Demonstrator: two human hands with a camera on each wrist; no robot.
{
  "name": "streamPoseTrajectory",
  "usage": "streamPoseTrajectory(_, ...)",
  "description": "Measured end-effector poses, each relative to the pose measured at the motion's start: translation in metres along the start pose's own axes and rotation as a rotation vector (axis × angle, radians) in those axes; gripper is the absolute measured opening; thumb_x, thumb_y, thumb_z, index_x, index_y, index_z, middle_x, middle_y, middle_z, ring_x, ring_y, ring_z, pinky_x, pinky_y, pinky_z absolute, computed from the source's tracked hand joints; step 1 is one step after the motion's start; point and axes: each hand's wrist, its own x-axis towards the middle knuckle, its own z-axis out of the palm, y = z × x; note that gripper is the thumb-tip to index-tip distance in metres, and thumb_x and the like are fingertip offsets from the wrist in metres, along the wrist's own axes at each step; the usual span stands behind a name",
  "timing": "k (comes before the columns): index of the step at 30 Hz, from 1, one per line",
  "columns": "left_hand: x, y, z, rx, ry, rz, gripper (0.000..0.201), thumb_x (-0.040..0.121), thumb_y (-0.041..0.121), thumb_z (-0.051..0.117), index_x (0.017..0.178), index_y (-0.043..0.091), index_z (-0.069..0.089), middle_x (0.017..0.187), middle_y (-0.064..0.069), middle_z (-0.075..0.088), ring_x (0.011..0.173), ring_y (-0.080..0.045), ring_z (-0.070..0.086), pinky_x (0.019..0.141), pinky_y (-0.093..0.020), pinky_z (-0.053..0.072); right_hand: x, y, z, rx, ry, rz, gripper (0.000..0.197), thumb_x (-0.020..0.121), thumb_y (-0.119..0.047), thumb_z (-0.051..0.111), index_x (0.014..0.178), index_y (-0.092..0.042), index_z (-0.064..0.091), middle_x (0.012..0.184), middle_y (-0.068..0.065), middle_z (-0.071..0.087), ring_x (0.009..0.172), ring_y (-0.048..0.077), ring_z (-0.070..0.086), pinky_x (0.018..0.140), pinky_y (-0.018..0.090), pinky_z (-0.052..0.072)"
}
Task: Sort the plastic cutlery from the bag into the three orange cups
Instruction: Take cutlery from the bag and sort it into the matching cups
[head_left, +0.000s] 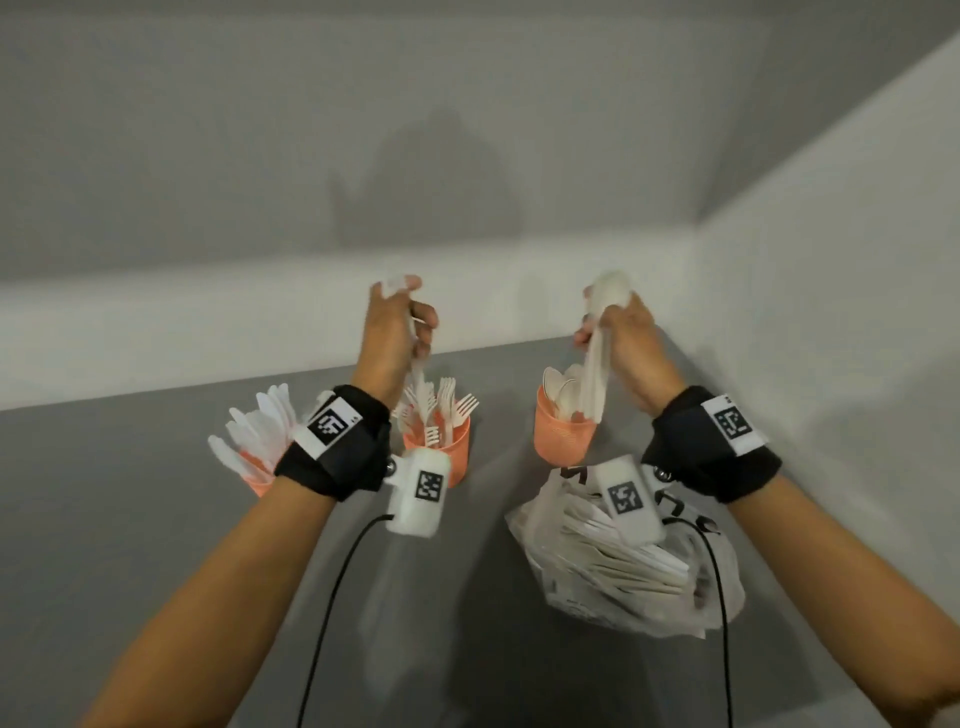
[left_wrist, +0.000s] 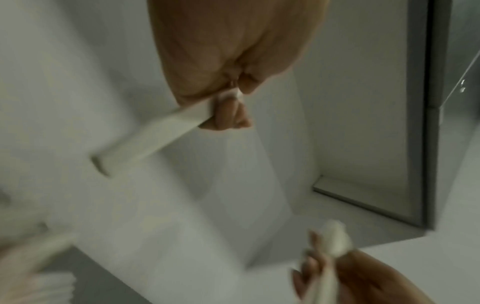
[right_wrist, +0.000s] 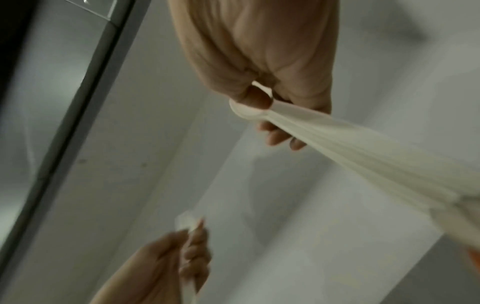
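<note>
Three orange cups stand in a row on the grey table. The left cup (head_left: 260, 480) holds knives (head_left: 260, 431), the middle cup (head_left: 457, 452) forks (head_left: 447, 405), the right cup (head_left: 563, 441) spoons (head_left: 561, 387). My left hand (head_left: 400, 322) is raised over the middle cup and pinches one white plastic piece (head_left: 418, 374) with its handle (left_wrist: 150, 135) pointing down; blur hides its type. My right hand (head_left: 618, 327) grips a bundle of white spoons (head_left: 592, 379) above the right cup, bowls up (right_wrist: 246, 111). The clear bag (head_left: 623, 571) with more cutlery lies at the near right.
A white ledge (head_left: 208, 312) runs along the back of the grey table (head_left: 130, 519), and a white wall (head_left: 831, 312) closes the right side close to the right cup and bag. Black cables (head_left: 332, 597) hang from both wrist cameras.
</note>
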Motion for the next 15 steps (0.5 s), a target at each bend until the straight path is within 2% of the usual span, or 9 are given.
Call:
streamPoseTrajectory(3,0.01,-0.005,-0.017,0.114,0.116,0.175,0.023,0.094,0.003,0.024,0.102,0.02,0.038,0.078,-0.003,0.06,0.065,-0.003,0.054,0.06,-0.015,0.04,0.016,-0.002,-0.02,0.096,0.166,-0.078,0.041,0.067,-0.015,0.034,0.107,-0.01,0.045,0.078,0.001,0.046,0.064,0.012,0.05,0.072,0.024,0.048)
streamPoseTrajectory(5,0.012,-0.015,-0.02,0.212,0.118,0.258,0.024,0.093,0.0,0.023,0.108,0.015,0.033,0.089,-0.006,0.061,0.073,0.005,0.057,0.065,-0.01,0.039,0.023,0.005,-0.026,0.103,0.221,-0.076,0.041,0.066,-0.016,0.034,0.106,-0.011,0.045,0.08,0.0,0.046,0.068,0.012,0.052,0.077,0.025,0.048)
streamPoseTrajectory(6,0.013,-0.023,-0.02,0.256,0.1,0.281,0.023,0.094,0.0,0.024,0.109,0.014,0.031,0.092,-0.006,0.061,0.076,0.005,0.057,0.067,-0.011,0.038,0.026,0.011,-0.027,0.112,0.233,-0.062,0.04,0.067,-0.015,0.035,0.105,-0.011,0.045,0.081,0.0,0.046,0.069,0.012,0.053,0.078,0.025,0.047)
streamPoseTrajectory(8,0.014,-0.039,-0.02,0.331,0.067,0.315,0.019,0.095,0.001,0.028,0.109,0.014,0.031,0.091,-0.001,0.061,0.082,-0.005,0.058,0.07,-0.019,0.039,0.03,0.026,-0.027,0.132,0.257,-0.039,0.035,0.072,-0.013,0.035,0.106,-0.01,0.045,0.082,0.0,0.047,0.071,0.013,0.054,0.078,0.025,0.046)
streamPoseTrajectory(9,0.014,-0.046,-0.02,0.362,0.062,0.331,0.016,0.096,0.003,0.032,0.108,0.014,0.032,0.09,0.001,0.061,0.081,-0.008,0.057,0.07,-0.023,0.04,0.032,0.034,-0.026,0.131,0.272,-0.038,0.034,0.073,-0.012,0.035,0.106,-0.01,0.045,0.084,0.0,0.047,0.071,0.014,0.054,0.078,0.026,0.046)
streamPoseTrajectory(10,0.015,-0.053,-0.021,0.388,0.068,0.351,0.014,0.097,0.004,0.035,0.106,0.014,0.034,0.089,0.003,0.062,0.078,-0.005,0.056,0.07,-0.023,0.041,0.033,0.041,-0.025,0.123,0.283,-0.037,0.035,0.072,-0.013,0.034,0.105,-0.01,0.045,0.086,0.0,0.048,0.072,0.014,0.055,0.077,0.026,0.046)
streamPoseTrajectory(12,0.015,-0.063,-0.024,0.432,0.091,0.403,0.012,0.096,0.004,0.04,0.103,0.013,0.037,0.086,0.009,0.062,0.069,0.005,0.052,0.066,-0.017,0.042,0.035,0.053,-0.025,0.09,0.284,-0.043,0.033,0.069,-0.016,0.033,0.099,-0.015,0.046,0.088,-0.002,0.048,0.073,0.013,0.056,0.075,0.027,0.045)
streamPoseTrajectory(15,0.013,-0.073,-0.029,0.484,0.107,0.438,0.011,0.096,0.005,0.042,0.101,0.014,0.039,0.085,0.005,0.061,0.066,0.007,0.054,0.064,-0.01,0.042,0.038,0.069,-0.025,0.054,0.285,-0.056,0.028,0.07,-0.017,0.032,0.094,-0.015,0.047,0.084,-0.005,0.048,0.071,0.009,0.059,0.068,0.023,0.044)
